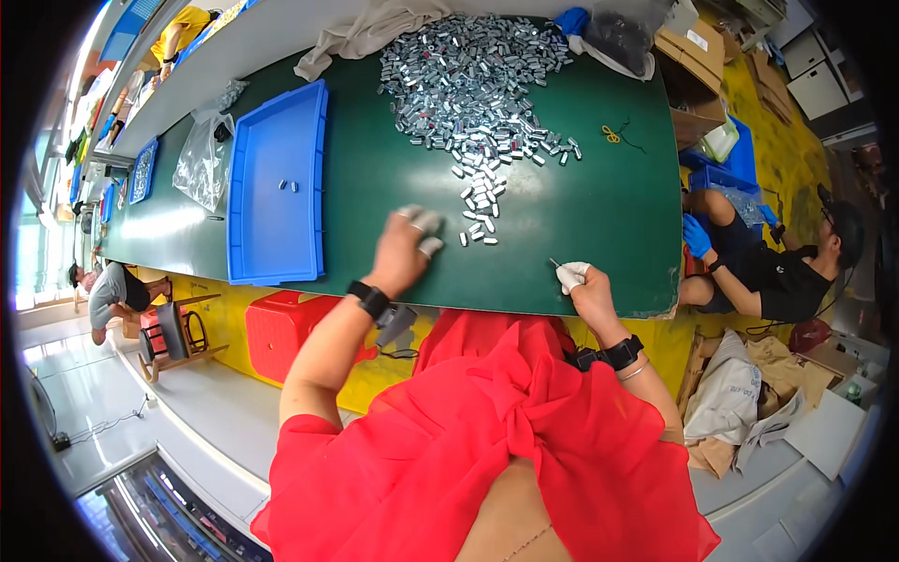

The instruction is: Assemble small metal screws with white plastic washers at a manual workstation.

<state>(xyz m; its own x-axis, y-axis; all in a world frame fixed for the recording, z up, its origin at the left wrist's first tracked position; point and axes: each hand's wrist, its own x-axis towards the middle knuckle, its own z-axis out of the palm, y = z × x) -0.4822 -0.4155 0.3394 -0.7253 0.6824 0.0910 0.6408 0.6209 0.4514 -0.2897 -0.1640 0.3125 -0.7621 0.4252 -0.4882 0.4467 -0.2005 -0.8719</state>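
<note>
My left hand [405, 251], with white coverings on its fingertips, hovers blurred over the green table between the blue tray and the loose metal parts. Its fingers look apart, and nothing shows between them. Near the table's front edge, my right hand [586, 288] is closed in a pinch, also with white fingertip coverings. A thin dark rod-like tool [553, 262] sticks out of that pinch; most of it is hidden. A big heap of small silvery metal pieces [468, 84] lies at the far side, trailing toward me in a narrow strip that ends right of my left hand.
Two small pieces lie in the blue tray [276, 239]. Beyond it are a clear plastic bag [201, 169] and a smaller blue tray [142, 171]. A yellow looped cord [611, 135] rests at the right. A blue-gloved person [796, 253] sits right of the table; cardboard boxes [691, 56] stand behind.
</note>
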